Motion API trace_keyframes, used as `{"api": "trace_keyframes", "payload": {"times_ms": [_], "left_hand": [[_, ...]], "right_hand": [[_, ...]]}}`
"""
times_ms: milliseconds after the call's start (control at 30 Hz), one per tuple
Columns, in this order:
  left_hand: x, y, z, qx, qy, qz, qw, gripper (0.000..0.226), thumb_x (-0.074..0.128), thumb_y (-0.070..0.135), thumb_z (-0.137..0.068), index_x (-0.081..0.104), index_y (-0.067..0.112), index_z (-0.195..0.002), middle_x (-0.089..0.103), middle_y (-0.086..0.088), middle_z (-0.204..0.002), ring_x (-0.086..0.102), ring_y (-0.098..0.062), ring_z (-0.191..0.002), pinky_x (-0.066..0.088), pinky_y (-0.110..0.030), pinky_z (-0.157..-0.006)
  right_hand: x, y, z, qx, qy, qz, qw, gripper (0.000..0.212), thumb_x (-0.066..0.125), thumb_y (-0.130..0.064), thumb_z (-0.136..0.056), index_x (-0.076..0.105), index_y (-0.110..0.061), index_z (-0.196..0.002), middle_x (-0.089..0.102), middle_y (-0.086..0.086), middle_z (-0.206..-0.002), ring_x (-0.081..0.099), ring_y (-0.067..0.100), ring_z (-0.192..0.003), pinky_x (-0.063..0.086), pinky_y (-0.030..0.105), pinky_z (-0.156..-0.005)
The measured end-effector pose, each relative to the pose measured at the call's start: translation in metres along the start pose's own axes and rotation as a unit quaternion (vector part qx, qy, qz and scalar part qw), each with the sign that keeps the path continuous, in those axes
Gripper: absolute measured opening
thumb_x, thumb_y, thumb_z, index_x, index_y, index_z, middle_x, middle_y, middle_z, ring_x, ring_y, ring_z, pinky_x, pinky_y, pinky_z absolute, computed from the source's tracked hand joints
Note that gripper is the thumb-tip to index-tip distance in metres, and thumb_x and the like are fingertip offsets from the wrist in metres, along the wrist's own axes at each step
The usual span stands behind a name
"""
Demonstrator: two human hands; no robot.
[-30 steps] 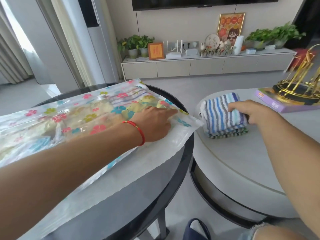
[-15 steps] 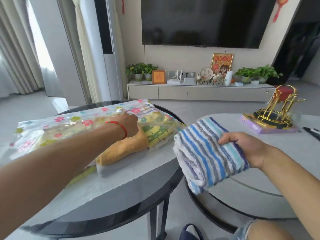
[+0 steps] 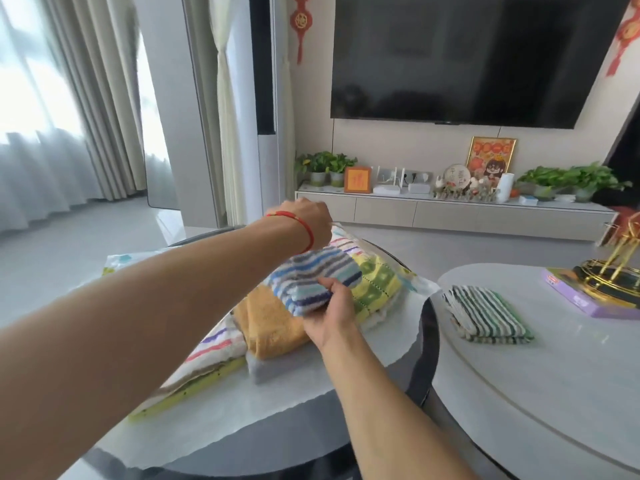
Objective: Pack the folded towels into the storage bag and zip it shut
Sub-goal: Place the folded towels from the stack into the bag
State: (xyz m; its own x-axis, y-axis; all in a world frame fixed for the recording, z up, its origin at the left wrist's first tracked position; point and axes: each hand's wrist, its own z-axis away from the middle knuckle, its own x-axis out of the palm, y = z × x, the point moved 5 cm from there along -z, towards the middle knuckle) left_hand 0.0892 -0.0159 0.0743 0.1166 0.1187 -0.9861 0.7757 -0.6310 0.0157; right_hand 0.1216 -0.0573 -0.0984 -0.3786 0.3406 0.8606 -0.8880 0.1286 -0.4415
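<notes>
The clear floral storage bag (image 3: 419,289) lies on the dark round table (image 3: 427,334). My left hand (image 3: 308,220) grips the bag's upper layer and holds it raised off the pile. Inside the bag lie an orange towel (image 3: 273,323), a grey towel (image 3: 277,367), a yellow-green checked towel (image 3: 374,289) and a striped towel (image 3: 214,344). My right hand (image 3: 332,313) holds a folded blue-striped towel (image 3: 315,282) on top of that pile, under the raised layer. A folded green-striped towel (image 3: 485,315) rests on the white table (image 3: 554,393) to the right.
A gold rack (image 3: 613,271) stands on a purple box (image 3: 585,301) at the white table's far right. Behind are a low TV cabinet (image 3: 450,213) with plants and ornaments, a wall TV, and curtains at the left.
My right hand carried the blue-striped towel from beside the white table into the bag's opening. My left hand lifted the bag's top layer higher. The green-striped towel is now uncovered.
</notes>
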Motion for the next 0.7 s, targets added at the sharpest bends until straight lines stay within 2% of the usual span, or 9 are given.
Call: {"api": "trace_keyframes", "payload": {"times_ms": [33, 100, 167, 233, 333, 433, 533, 600, 700], "left_hand": [[0.001, 0.001, 0.000, 0.002, -0.001, -0.004, 1.000, 0.030, 0.037, 0.022, -0.093, 0.065, 0.019, -0.105, 0.059, -0.009, -0.097, 0.058, -0.032, -0.085, 0.052, -0.042, -0.075], [0.003, 0.004, 0.000, 0.006, -0.006, -0.002, 1.000, 0.029, 0.038, 0.024, -0.093, 0.065, 0.020, -0.103, 0.059, -0.010, -0.100, 0.058, -0.034, -0.089, 0.053, -0.045, -0.082], [0.005, 0.005, 0.002, 0.008, -0.007, -0.001, 1.000, 0.027, 0.038, 0.024, -0.093, 0.064, 0.018, -0.098, 0.060, -0.010, -0.099, 0.060, -0.034, -0.090, 0.054, -0.048, -0.086], [0.007, 0.005, 0.003, 0.012, -0.006, -0.001, 1.000, 0.027, 0.039, 0.024, -0.092, 0.065, 0.018, -0.097, 0.062, -0.009, -0.097, 0.061, -0.033, -0.086, 0.055, -0.047, -0.083], [0.012, 0.008, 0.006, 0.015, -0.009, -0.005, 1.000, 0.029, 0.040, 0.026, -0.093, 0.066, 0.021, -0.104, 0.064, -0.007, -0.099, 0.061, -0.030, -0.084, 0.056, -0.044, -0.081], [0.016, 0.012, 0.007, 0.011, -0.009, -0.014, 1.000, 0.031, 0.041, 0.030, -0.095, 0.065, 0.023, -0.114, 0.063, -0.007, -0.103, 0.061, -0.030, -0.087, 0.056, -0.045, -0.083], [0.019, 0.019, 0.009, 0.016, 0.005, -0.015, 1.000, 0.034, 0.044, 0.028, -0.093, 0.062, 0.025, -0.123, 0.063, -0.008, -0.112, 0.062, -0.031, -0.094, 0.055, -0.044, -0.085], [0.021, 0.028, 0.008, 0.030, 0.023, -0.019, 0.999, 0.036, 0.048, 0.026, -0.092, 0.060, 0.028, -0.126, 0.063, -0.008, -0.114, 0.062, -0.031, -0.095, 0.054, -0.040, -0.080], [0.025, 0.046, 0.004, 0.051, 0.041, 0.002, 0.998, 0.044, 0.054, 0.024, -0.089, 0.058, 0.037, -0.130, 0.064, -0.005, -0.118, 0.063, -0.032, -0.102, 0.046, -0.034, -0.072]], "right_hand": [[0.001, 0.006, -0.008, -0.007, 0.010, 0.000, 1.000, 0.045, 0.044, -0.001, -0.094, 0.056, 0.001, -0.137, 0.068, 0.029, -0.124, 0.067, 0.042, -0.105, 0.052, 0.057, -0.097], [0.003, 0.022, -0.014, 0.025, 0.026, 0.082, 0.996, 0.041, 0.046, -0.005, -0.100, 0.054, 0.002, -0.139, 0.067, 0.030, -0.119, 0.068, 0.042, -0.098, 0.053, 0.060, -0.096], [-0.002, 0.030, -0.013, 0.051, 0.041, 0.174, 0.983, 0.035, 0.049, -0.012, -0.105, 0.055, 0.004, -0.135, 0.069, 0.029, -0.112, 0.072, 0.039, -0.085, 0.064, 0.051, -0.076], [-0.005, 0.027, -0.012, 0.052, 0.039, 0.223, 0.973, 0.032, 0.048, -0.008, -0.105, 0.055, 0.008, -0.132, 0.070, 0.033, -0.111, 0.073, 0.037, -0.078, 0.065, 0.042, -0.059], [-0.009, 0.009, -0.001, 0.034, 0.020, 0.294, 0.955, 0.029, 0.050, -0.007, -0.105, 0.055, 0.009, -0.128, 0.072, 0.031, -0.100, 0.073, 0.035, -0.073, 0.064, 0.037, -0.055], [-0.019, -0.008, 0.012, 0.032, -0.003, 0.378, 0.925, 0.029, 0.054, -0.019, -0.106, 0.062, 0.006, -0.119, 0.074, 0.022, -0.088, 0.073, 0.027, -0.064, 0.060, 0.030, -0.050], [-0.046, -0.034, 0.029, 0.020, 0.025, 0.514, 0.857, 0.030, 0.052, -0.029, -0.103, 0.070, -0.005, -0.101, 0.075, 0.007, -0.073, 0.068, 0.018, -0.052, 0.046, 0.022, -0.040], [-0.070, -0.062, 0.043, 0.010, 0.059, 0.591, 0.804, 0.032, 0.053, -0.032, -0.096, 0.072, -0.008, -0.093, 0.073, 0.002, -0.066, 0.062, 0.016, -0.047, 0.039, 0.020, -0.038], [-0.111, -0.118, 0.064, 0.034, 0.106, 0.707, 0.699, 0.023, 0.057, -0.032, -0.080, 0.067, -0.012, -0.076, 0.059, -0.004, -0.051, 0.047, 0.013, -0.038, 0.029, 0.017, -0.038]]}}
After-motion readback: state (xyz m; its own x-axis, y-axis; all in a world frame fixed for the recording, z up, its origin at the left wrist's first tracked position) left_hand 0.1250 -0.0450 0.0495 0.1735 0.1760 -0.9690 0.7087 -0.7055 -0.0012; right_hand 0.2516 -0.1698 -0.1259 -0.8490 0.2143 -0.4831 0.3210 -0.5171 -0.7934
